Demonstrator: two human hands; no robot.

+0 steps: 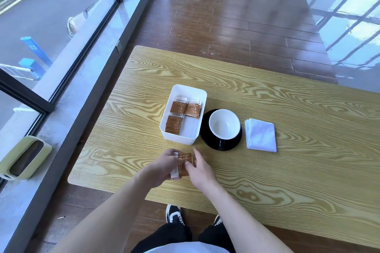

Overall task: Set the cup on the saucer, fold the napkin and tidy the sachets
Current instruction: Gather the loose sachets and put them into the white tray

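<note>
Both our hands are down at about 6 o'clock of the white tray, working the same little bundle of brown sachets [183,164]. Our left hand [164,167] is curled around the stack from the 9 o'clock side and gripping it. Our right hand [200,168] pinches the stack's other edge with the thumb, index finger stretched toward the tray [197,93].

From the head cam, the rest looks sorted. The cup [224,123] already sits on the black saucer [207,139], right at the tray's 3 o'clock. The folded napkin [261,135] lies flat on the bench [308,129] just past the saucer. More sachets [178,107] lie loose in the tray.

What could go wrong, we reckon: the stack is slippery and held only at its edges, so it could fan out and spill on the way to the tray. A right wrist swinging wide could also nudge the cup handle.

Hard to say how many sachets we're holding, since our fingers cover most of them, and the print is too blurry to read.
</note>
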